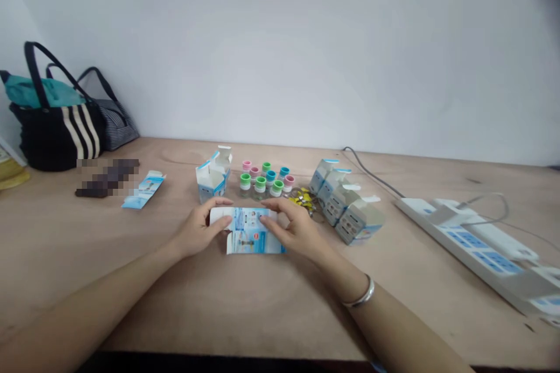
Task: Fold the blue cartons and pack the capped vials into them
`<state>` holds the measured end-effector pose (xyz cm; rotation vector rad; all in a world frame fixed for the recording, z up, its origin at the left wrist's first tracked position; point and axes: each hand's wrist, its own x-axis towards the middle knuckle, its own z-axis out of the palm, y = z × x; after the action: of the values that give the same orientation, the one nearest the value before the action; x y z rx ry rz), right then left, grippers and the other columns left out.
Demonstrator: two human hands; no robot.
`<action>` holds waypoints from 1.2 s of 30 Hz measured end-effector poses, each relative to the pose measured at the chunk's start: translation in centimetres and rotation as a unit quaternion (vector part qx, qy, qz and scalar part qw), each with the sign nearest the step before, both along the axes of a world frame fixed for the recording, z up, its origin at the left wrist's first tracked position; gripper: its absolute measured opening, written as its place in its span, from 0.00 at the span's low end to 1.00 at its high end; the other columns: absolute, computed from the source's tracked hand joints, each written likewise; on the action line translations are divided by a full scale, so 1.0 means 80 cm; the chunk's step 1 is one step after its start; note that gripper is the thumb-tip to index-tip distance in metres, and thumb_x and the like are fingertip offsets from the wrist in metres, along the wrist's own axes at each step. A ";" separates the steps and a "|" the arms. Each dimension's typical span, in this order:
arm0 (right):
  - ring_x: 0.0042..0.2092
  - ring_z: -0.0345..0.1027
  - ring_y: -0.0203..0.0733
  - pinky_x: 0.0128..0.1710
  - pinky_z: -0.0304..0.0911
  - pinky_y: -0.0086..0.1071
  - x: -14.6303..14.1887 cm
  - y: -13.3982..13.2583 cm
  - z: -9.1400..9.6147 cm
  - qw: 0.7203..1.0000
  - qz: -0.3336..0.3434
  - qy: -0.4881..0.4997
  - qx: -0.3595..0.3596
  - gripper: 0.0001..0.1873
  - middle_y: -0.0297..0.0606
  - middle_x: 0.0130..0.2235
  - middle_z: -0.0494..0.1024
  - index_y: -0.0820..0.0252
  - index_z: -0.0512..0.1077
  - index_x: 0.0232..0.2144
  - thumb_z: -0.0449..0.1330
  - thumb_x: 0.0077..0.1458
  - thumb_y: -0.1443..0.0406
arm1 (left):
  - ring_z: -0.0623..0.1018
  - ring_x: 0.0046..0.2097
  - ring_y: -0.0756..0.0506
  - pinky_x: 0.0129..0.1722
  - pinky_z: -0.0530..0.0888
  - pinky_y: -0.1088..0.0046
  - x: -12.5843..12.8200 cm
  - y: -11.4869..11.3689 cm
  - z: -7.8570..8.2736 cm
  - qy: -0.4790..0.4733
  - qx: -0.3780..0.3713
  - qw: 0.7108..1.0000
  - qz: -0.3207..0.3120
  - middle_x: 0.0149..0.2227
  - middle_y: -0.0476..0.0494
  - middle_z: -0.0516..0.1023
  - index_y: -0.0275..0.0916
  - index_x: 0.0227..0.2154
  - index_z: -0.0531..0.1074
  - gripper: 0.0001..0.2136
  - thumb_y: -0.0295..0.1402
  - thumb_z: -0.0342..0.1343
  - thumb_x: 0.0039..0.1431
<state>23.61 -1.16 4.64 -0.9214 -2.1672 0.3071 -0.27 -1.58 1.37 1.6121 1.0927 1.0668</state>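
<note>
My left hand (199,228) and my right hand (293,227) both hold a flattened blue-and-white printed cardboard carton (254,234), which lies on the wooden table (262,315). Its upper edge sits under my fingers, and a flap sticks out at the lower left. Just beyond my hands stand several small glass vials (265,180) with green, pink and blue caps. An open white-and-blue carton (213,176) stands to their left, close to my left hand. Several made-up cartons (345,203) lie to the right, beyond my right hand.
Small yellow pieces (301,198) lie next to the vials. A flat carton (143,189) and a pixelated dark object (107,178) lie at left, near a striped black bag (56,134) and a grey bag (116,125). A white power strip (468,247) and its cable lie at right.
</note>
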 end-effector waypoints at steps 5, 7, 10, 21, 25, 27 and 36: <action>0.53 0.61 0.56 0.51 0.57 0.49 -0.006 -0.011 0.007 0.986 0.049 -0.157 0.016 0.43 0.48 0.53 0.67 0.56 0.64 0.54 0.68 0.36 0.49 | 0.76 0.34 0.47 0.33 0.76 0.70 0.009 -0.001 -0.007 -0.056 -0.074 0.996 0.001 0.32 0.49 0.74 0.39 0.43 0.67 0.19 0.41 0.60 0.49; 0.54 0.59 0.58 0.53 0.55 0.51 -0.010 -0.015 0.006 0.978 0.051 -0.203 -0.005 0.49 0.48 0.55 0.66 0.57 0.62 0.56 0.69 0.32 0.48 | 0.76 0.36 0.47 0.33 0.76 0.70 0.012 -0.003 -0.007 -0.063 -0.088 0.994 -0.003 0.34 0.48 0.75 0.39 0.41 0.68 0.18 0.42 0.60 0.49; 0.55 0.60 0.56 0.53 0.55 0.49 -0.014 -0.016 0.002 0.973 0.059 -0.218 -0.041 0.50 0.48 0.56 0.65 0.58 0.59 0.58 0.69 0.33 0.50 | 0.76 0.38 0.46 0.35 0.76 0.70 0.013 -0.006 -0.007 -0.059 -0.093 0.994 -0.024 0.37 0.46 0.75 0.38 0.41 0.68 0.19 0.44 0.59 0.50; 0.41 0.70 0.46 0.38 0.64 0.36 -0.004 -0.005 0.005 0.988 0.064 -0.112 -0.089 0.27 0.43 0.44 0.76 0.58 0.67 0.50 0.61 0.50 0.53 | 0.72 0.47 0.43 0.44 0.71 0.68 -0.001 -0.006 -0.002 0.134 0.158 0.978 -0.033 0.46 0.41 0.71 0.39 0.42 0.71 0.14 0.37 0.57 0.53; 0.38 0.71 0.45 0.37 0.64 0.36 -0.009 -0.006 -0.002 0.989 0.073 -0.103 -0.084 0.25 0.42 0.41 0.77 0.59 0.69 0.48 0.61 0.50 0.53 | 0.74 0.36 0.47 0.37 0.71 0.72 0.003 -0.002 -0.006 0.162 0.140 0.976 -0.028 0.37 0.46 0.74 0.38 0.38 0.71 0.09 0.32 0.55 0.52; 0.40 0.71 0.46 0.39 0.64 0.36 -0.011 -0.007 -0.003 0.988 0.084 -0.103 -0.073 0.25 0.42 0.42 0.77 0.59 0.69 0.48 0.62 0.50 0.54 | 0.74 0.35 0.48 0.36 0.71 0.72 0.004 0.000 -0.008 0.179 0.136 0.973 -0.051 0.36 0.46 0.74 0.38 0.35 0.71 0.08 0.29 0.56 0.50; 0.43 0.69 0.48 0.42 0.62 0.40 -0.013 -0.006 -0.004 0.992 0.052 -0.116 -0.028 0.26 0.43 0.44 0.75 0.56 0.68 0.50 0.61 0.50 0.53 | 0.73 0.42 0.47 0.44 0.70 0.69 0.001 -0.001 -0.007 -0.051 -0.006 0.997 -0.060 0.44 0.42 0.72 0.38 0.44 0.65 0.17 0.32 0.58 0.51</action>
<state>22.59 -1.62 4.35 -0.9135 -2.4362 0.3260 -0.22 -1.63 0.82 1.5752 0.9227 1.0497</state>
